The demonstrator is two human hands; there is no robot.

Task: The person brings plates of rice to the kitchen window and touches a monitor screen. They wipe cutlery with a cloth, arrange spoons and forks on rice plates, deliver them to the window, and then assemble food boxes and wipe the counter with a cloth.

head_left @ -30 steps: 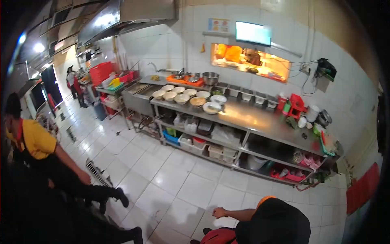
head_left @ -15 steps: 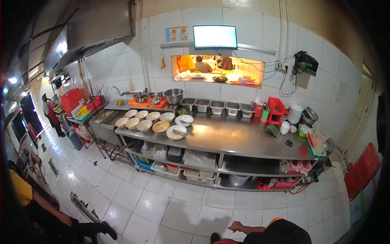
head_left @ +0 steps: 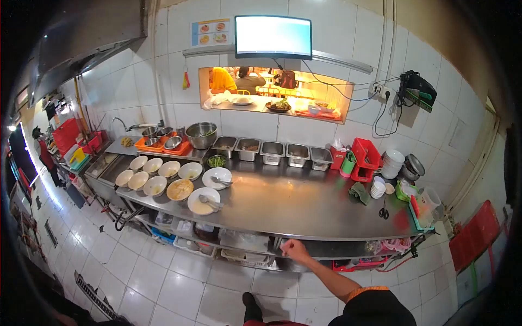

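From the lower right my right arm reaches forward, its dark sleeve edged in orange. My right hand is held low in front of the steel counter, near its front edge, with the fingers curled closed. Whatever they may hold is too small to make out. Nearest on the counter to its left are a white plate with a spoon, a second white plate with a spoon and a bowl with brownish contents. My left hand is out of view.
Several pale bowls stand at the counter's left, steel food pans along the back. Scissors, a green cloth, stacked white bowls and a red rack are at right. Shelves run underneath; another person stands far left.
I have come closer to the counter, which looks larger now. My right arm has stretched forward from the bottom of the view towards the counter's front edge.
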